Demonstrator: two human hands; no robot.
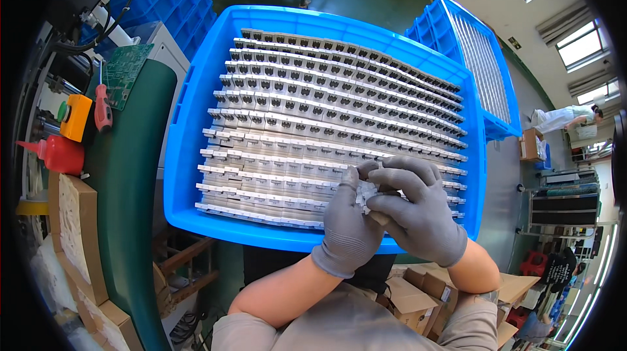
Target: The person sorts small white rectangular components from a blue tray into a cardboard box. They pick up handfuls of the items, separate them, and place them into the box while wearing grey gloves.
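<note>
Over the near right part of a blue plastic tub (175, 181), both of my hands are in grey knitted gloves. My left hand (353, 227) is cupped around a cluster of small whitish, translucent pieces (364, 195), thumb pointing up. Curled over the same cluster from the right, my right hand (418, 210) has its fingertips against the pieces. Their exact kind is partly hidden by my fingers. Below the hands, the tub holds long rows of white block-shaped modules (287, 141). Dark openings show along the far rows; the near rows show plain pale sides.
A second blue tub (450, 8) with similar rows stands at the far right. On the green-covered bench (134, 220) at left are a circuit board (127, 67), a screwdriver (102, 108), a button box (76, 118) and a red bottle (62, 155). Cardboard boxes (408, 299) sit near me; a person (565, 118) is far right.
</note>
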